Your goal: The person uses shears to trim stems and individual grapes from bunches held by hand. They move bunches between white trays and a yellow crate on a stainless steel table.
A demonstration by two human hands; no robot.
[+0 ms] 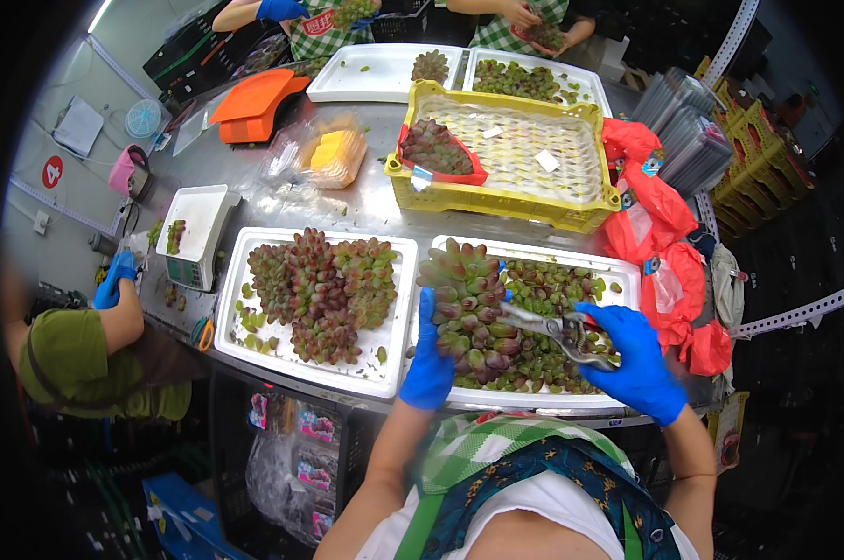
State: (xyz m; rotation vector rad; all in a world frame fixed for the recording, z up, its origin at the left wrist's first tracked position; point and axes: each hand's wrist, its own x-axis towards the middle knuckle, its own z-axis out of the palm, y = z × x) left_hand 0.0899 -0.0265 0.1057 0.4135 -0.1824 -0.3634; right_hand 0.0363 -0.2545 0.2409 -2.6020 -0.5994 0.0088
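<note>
My left hand [429, 359], in a blue glove, is closed on a bunch of grapes [473, 308], green to reddish purple, and holds it up over the right white tray [534, 397]. My right hand [638, 359], also gloved in blue, grips pruning shears [571, 336]. The blades of the shears reach to the right side of the bunch; whether they touch a grape or stem I cannot tell. Many loose grapes [557, 289] lie in the tray beneath. Left of it, several bunches of grapes [319, 289] and some loose ones rest in another white tray [375, 381].
Beyond the trays stands a yellow crate [496, 213] with a bagged bunch inside. Red bags [650, 224] line the right edge. A scale [198, 233], clear plastic boxes [314, 154] and orange trays [254, 107] sit leftward. Co-workers stand at the left [86, 359] and far side.
</note>
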